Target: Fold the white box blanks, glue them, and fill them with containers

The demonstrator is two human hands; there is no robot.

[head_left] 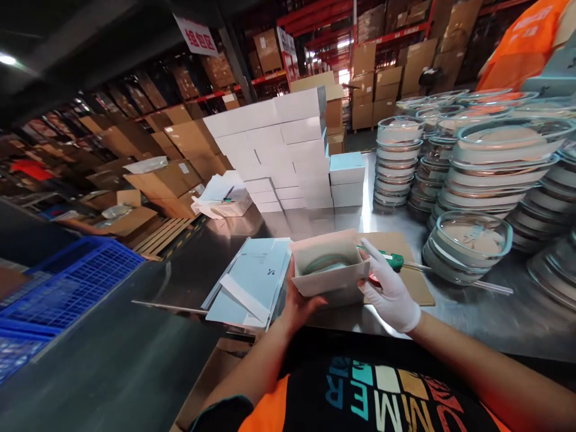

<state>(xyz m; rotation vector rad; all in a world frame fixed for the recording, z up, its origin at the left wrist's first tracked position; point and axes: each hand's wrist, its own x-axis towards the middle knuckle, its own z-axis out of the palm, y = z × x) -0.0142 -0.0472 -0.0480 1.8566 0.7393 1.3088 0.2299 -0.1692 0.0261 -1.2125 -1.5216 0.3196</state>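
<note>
Boxing a glass lid [327,264]: open white carton [330,270] clasped between bare left hand [300,303] and gloved right hand [387,288]; flaps need closing next.

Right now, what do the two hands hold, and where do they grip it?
An open white box: left hand under its left end, gloved right hand at its right end.
</note>
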